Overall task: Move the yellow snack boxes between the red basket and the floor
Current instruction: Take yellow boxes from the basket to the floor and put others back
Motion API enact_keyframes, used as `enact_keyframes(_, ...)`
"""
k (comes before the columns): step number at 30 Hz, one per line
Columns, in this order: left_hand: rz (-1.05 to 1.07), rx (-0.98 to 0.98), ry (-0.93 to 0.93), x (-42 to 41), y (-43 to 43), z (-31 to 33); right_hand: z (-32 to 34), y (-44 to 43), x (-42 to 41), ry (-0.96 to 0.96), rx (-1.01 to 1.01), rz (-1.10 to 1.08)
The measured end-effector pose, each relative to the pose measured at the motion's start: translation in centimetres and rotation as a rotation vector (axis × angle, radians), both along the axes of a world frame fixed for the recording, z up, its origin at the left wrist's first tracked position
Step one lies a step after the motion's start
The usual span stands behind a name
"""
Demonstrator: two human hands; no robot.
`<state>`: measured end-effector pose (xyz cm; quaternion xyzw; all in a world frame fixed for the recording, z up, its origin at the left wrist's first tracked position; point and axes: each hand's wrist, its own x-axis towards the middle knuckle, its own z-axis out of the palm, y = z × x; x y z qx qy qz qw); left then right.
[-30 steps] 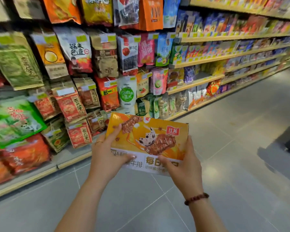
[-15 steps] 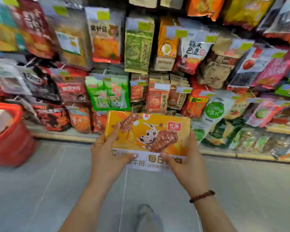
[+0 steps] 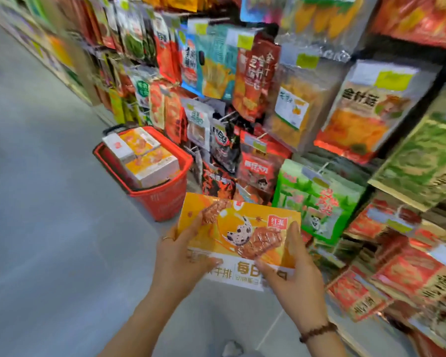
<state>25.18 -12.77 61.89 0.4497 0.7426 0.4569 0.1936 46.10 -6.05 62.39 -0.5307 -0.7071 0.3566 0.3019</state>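
The left hand (image 3: 177, 258) and right hand (image 3: 294, 276) grasp 1 flat yellow cardboard snack box (image 3: 242, 220) by its ends, above the grey tiled floor (image 3: 49, 202). Just beyond it, the red plastic basket (image 3: 165, 202) stands on the floor with more yellow boxes (image 3: 152, 166) inside, close beside racks of hanging snack bags (image 3: 319, 112).

A grey tiled floor (image 3: 49, 202) is seen running the length of the aisle. A red basket (image 3: 165, 202) is set directly on it, close against the foot of the shelving (image 3: 99, 113). The tip of a shoe (image 3: 232, 349) is planted on the tiles at the bottom edge. The shelving is hung with rows of snack packets (image 3: 255, 81), and red packets (image 3: 407, 276) are stacked on its lower tier, blurred.
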Motion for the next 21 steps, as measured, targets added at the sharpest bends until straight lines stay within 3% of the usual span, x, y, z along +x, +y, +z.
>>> enact_keyframes(10,0.272,-0.158,-0.024,-11.3,3.4,-1.0,-1.5,9.5,-13.4,-0.079,0.027,0.389)
enact_keyframes(21,0.369,-0.287,-0.08,-31.3,9.2,-3.3,-2.7,18.1,-35.2,-0.186,-0.057,0.534)
